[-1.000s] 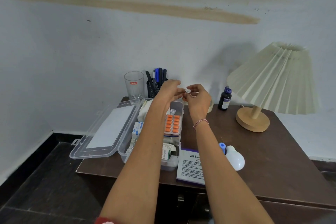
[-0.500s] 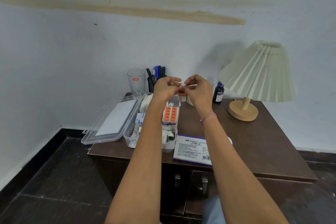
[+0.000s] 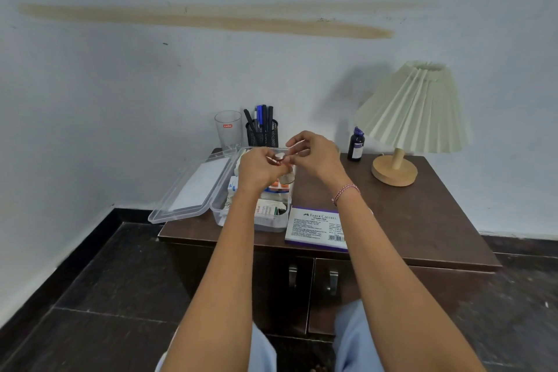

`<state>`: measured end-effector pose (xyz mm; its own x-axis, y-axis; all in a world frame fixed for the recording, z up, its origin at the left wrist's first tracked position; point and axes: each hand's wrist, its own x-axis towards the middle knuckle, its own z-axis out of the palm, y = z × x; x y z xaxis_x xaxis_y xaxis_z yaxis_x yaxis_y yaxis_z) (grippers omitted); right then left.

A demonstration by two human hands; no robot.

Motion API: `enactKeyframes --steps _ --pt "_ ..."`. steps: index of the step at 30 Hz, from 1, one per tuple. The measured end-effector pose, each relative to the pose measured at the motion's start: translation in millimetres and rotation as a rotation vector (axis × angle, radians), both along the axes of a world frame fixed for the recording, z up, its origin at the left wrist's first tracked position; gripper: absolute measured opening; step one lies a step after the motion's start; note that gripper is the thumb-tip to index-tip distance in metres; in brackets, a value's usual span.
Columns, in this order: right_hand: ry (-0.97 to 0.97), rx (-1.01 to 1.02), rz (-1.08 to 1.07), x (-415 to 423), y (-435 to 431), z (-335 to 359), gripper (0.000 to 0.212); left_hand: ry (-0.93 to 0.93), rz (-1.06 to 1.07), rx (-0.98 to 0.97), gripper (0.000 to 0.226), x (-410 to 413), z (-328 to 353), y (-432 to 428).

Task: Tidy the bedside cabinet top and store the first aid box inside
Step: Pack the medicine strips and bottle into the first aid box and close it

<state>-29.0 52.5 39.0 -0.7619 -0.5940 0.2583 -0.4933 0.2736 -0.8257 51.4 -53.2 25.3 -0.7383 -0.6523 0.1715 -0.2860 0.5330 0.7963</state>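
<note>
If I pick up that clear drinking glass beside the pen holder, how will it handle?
The glass looks rigid and breakable, so grip it firmly. Its smooth clear wall may be slippery. Tall and narrower at the base, it could tip if nudged near the pen holder.

- Two hands (image 3: 314,157)
- One clear box (image 3: 273,222)
- One drinking glass (image 3: 228,131)
- One pen holder (image 3: 262,133)
- One lamp (image 3: 413,112)
- One dark bottle (image 3: 356,145)
- One stamp pad box (image 3: 317,228)

Dark brown tabletop (image 3: 422,214) at centre right, carrying a cream pleated lamp (image 3: 413,109) on a pale wooden base. Clear first aid box (image 3: 217,211) with orange pills left of centre; white-and-purple stamp pad box (image 3: 314,226) beside it. Black mesh pen holder (image 3: 262,133), dark blue bottle (image 3: 356,145), pale blue-grey wall (image 3: 120,84) streaked tan across the upper frame.
</note>
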Motion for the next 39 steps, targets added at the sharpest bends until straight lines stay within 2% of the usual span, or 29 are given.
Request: enactKeyframes --steps 3,7,13,17,21,25,36,39 --pt "0.042 0.186 0.103 1 3 -4 0.032 -0.064 0.042 0.031 0.027 4 -3 -10" --pt "0.123 0.452 0.21 8 -1 -15 0.042 -0.157 0.06 0.204 0.027 12 -3 -24" --pt "0.205 0.529 0.162 13 -9 -19 0.045 -0.155 -0.037 0.553 0.024 20 1 -26" --pt "0.27 0.559 0.131 15 -12 -20 0.039 -0.166 -0.122 0.663 0.021 28 2 -30" --pt "0.301 0.624 0.143 17 -14 -19 0.038 -0.297 -0.109 0.504 0.021 28 2 -41" --pt "0.349 0.714 0.16 20 -14 -20 0.045 -0.367 -0.095 0.482 0.022 28 2 -41" --pt "0.555 0.783 0.069 31 -17 -20 0.034 -0.367 -0.017 0.268 0.021 22 -7 -33" --pt "0.593 0.8 0.057 32 -19 -20 0.033 -0.383 0.008 0.149 0.02 20 -10 -31"
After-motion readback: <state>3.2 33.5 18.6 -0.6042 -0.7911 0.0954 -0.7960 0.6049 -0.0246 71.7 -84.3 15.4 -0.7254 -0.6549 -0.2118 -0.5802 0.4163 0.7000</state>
